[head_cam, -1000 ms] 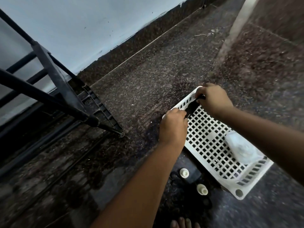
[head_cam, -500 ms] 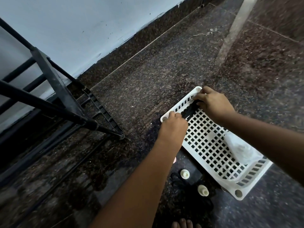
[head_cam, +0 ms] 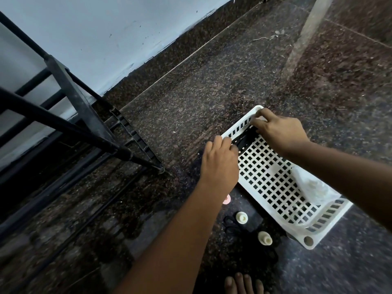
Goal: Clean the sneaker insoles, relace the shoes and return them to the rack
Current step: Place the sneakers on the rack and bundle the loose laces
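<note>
A white perforated plastic tray [head_cam: 275, 187] lies on the dark granite floor. At its far end a narrow black thing, which looks like a bundled black lace [head_cam: 246, 141], rests against the tray's slotted wall. My left hand [head_cam: 220, 160] pinches its near-left end with curled fingers. My right hand [head_cam: 280, 132] grips its far end by the tray's far corner. More black lace [head_cam: 232, 227] lies loose on the floor beside the tray. No sneaker or insole is in view.
A black metal rack [head_cam: 84, 115] stands at the left against the pale wall. A crumpled clear bag [head_cam: 314, 187] sits in the tray. Two cream plastic pegs [head_cam: 241, 217] [head_cam: 265, 238] and a pink one [head_cam: 226, 200] lie near my toes [head_cam: 244, 283].
Both hands have lowered the black lace from just above the tray onto its far end. My right hand has shifted to the tray's far corner.
</note>
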Demonstrator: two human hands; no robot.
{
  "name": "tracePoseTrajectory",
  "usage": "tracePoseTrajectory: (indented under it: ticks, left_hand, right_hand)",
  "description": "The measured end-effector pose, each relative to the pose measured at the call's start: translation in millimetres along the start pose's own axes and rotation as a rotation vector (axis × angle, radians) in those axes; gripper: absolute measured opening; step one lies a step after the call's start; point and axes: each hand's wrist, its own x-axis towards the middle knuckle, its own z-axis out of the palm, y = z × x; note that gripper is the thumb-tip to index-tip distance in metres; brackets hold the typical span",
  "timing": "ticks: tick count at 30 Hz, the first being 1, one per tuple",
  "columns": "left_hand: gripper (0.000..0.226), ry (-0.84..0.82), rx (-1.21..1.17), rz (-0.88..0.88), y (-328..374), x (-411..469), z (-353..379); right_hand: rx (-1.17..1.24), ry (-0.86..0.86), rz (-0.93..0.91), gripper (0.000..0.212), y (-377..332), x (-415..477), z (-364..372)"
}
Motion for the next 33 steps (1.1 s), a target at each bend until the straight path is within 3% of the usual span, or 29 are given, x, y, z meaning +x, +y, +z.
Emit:
tracePoseTrajectory:
  ticks: [3,5,8,10,13,17,20,23,25,28,31,33]
  left_hand:
    - [0.033,0.106,-0.184,-0.169,-11.2,-21.5,-7.0]
    - [0.027,0.185,-0.312,-0.322,-23.4,-48.1,-8.4]
    - [0.022,0.199,-0.460,-0.531,-41.2,-103.3,2.4]
    - [0.019,0.140,-0.557,-0.643,-44.1,-144.4,5.8]
    - [0.018,0.046,-0.614,-0.786,-37.3,-197.2,8.5]
    - [0.026,0.001,-0.666,-0.824,-15.6,-251.4,10.8]
    - [0.043,-0.034,-0.712,-0.843,1.0,-277.0,12.4]
    - [0.034,-0.118,-0.765,-0.886,8.8,-291.0,7.6]
    - [0.034,-0.152,-0.781,-0.893,10.0,-298.5,6.0]
    - [0.028,-0.171,-0.774,-0.884,6.4,-304.6,3.9]
    - [0.017,-0.143,-0.763,-0.880,-2.7,-303.4,2.7]
    - [0.017,-0.090,-0.766,-0.865,-7.6,-300.1,0.4]
  right_hand:
    - [0.013,0.112,-0.043,0.020,-16.2,-7.8,-12.0]
    - [0.102,0.195,-0.060,0.007,-36.4,-17.1,-19.2]
    - [0.305,0.212,-0.082,0.014,-74.9,-37.4,-26.5]
    - [0.433,0.133,-0.080,0.013,-101.9,-53.7,-29.2]
    - [0.390,-0.158,-0.169,0.012,-142.6,-75.9,-28.8]
    - [0.153,-0.451,-0.249,0.023,-193.2,-105.9,-19.9]
    - [-0.101,-0.473,-0.285,0.042,-217.3,-125.4,-6.4]
    - [-0.299,-0.477,-0.244,0.017,-219.2,-143.9,21.1]
    - [-0.343,-0.476,-0.229,0.017,-214.3,-152.6,33.0]
    - [-0.329,-0.380,-0.233,0.034,-207.2,-152.9,34.5]
    - [-0.359,-0.363,-0.275,0.017,-204.9,-143.7,28.7]
    - [-0.363,-0.406,-0.297,0.024,-206.7,-139.8,18.8]
